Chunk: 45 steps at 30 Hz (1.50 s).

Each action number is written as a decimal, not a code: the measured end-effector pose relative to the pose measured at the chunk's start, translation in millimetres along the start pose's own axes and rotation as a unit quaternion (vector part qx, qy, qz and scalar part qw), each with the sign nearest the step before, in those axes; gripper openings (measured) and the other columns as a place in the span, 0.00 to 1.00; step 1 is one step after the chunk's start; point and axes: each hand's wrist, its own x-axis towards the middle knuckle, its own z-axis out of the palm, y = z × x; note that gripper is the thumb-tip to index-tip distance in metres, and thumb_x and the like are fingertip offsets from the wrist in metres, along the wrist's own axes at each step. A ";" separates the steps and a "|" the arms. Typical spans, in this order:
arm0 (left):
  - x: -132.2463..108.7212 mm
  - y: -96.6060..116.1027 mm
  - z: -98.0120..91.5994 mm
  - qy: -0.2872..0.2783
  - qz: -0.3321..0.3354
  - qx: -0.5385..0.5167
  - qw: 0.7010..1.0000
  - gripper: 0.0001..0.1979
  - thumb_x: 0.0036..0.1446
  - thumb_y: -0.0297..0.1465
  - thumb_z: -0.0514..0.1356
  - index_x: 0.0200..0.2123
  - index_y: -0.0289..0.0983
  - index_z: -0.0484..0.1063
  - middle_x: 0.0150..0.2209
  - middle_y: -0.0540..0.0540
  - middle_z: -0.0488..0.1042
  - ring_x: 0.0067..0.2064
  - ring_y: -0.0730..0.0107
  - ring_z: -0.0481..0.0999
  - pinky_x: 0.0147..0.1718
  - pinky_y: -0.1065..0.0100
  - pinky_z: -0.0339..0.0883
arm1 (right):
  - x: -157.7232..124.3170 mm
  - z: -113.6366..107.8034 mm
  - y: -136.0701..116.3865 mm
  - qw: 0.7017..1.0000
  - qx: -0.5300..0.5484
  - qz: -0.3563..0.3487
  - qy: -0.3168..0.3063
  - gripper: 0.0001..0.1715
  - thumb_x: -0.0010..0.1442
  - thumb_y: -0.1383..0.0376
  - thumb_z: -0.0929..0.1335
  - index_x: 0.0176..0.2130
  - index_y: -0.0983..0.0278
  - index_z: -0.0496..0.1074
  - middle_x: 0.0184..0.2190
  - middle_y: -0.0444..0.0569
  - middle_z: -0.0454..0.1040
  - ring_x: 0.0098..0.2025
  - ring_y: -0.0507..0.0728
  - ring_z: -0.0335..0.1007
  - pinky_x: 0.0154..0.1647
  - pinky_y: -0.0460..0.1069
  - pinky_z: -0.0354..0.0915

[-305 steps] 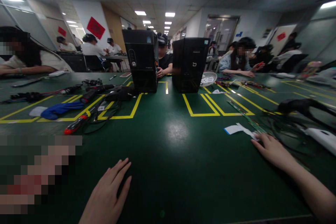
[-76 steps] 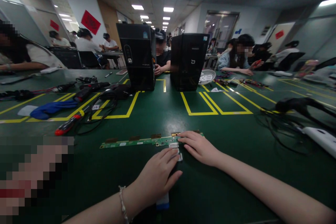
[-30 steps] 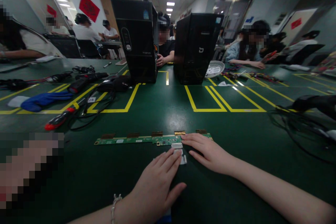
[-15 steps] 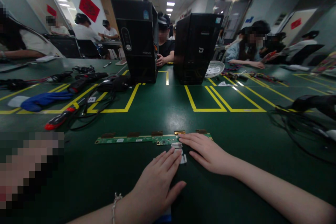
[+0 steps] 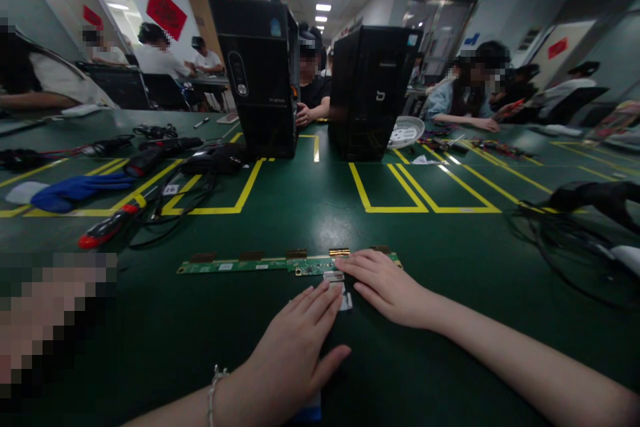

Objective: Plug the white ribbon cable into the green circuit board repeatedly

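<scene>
A long, narrow green circuit board [image 5: 270, 265] lies across the table in front of me. My right hand [image 5: 385, 285] rests flat over its right part, fingers stretched out and fingertips on the board near a connector. Below that connector is a white flat ribbon cable [image 5: 345, 300], mostly covered by my left hand [image 5: 295, 340]. The left hand lies palm down on the cable with fingers straight and thumb apart. A blue end of the cable [image 5: 311, 408] shows under the left wrist. Neither hand is wrapped round anything.
Two black computer towers [image 5: 255, 80] [image 5: 373, 93] stand ahead. At left lie a red-and-black screwdriver [image 5: 107, 225], a blue glove [image 5: 80, 191] and dark cables [image 5: 175, 213]. More black cables [image 5: 555, 247] lie at right, a white basket [image 5: 406, 131] farther back. Other people sit around the table.
My right thumb has drawn in closer to its fingers, and that hand has shifted slightly. The left hand stays on the cable. The whole view has moved a little.
</scene>
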 end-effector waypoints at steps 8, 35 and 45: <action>-0.1 2.6 -4.4 -0.022 -0.013 0.000 1.000 0.33 0.67 0.47 0.48 0.68 0.34 0.52 0.69 0.39 0.53 0.68 0.50 0.54 0.63 0.46 0.56 | -0.7 4.7 2.5 0.997 -0.024 0.019 0.076 0.23 0.69 0.64 0.58 0.61 0.61 0.63 0.61 0.54 0.64 0.60 0.60 0.59 0.59 0.60 0.61; 2.2 -1.7 -16.7 -0.024 0.020 0.006 0.999 0.32 0.66 0.46 0.51 0.67 0.34 0.55 0.68 0.40 0.55 0.67 0.54 0.56 0.64 0.52 0.54 | -11.2 7.3 -4.6 0.993 -0.074 0.096 0.001 0.28 0.68 0.59 0.60 0.65 0.60 0.60 0.64 0.56 0.60 0.64 0.65 0.55 0.59 0.65 0.62; 2.6 -12.8 -26.5 -0.014 0.067 0.019 0.998 0.29 0.67 0.43 0.52 0.67 0.40 0.56 0.67 0.44 0.58 0.67 0.59 0.58 0.64 0.55 0.54 | -12.5 8.8 -3.1 0.994 -0.067 0.087 0.007 0.28 0.68 0.60 0.60 0.65 0.60 0.60 0.64 0.56 0.60 0.64 0.64 0.55 0.60 0.65 0.61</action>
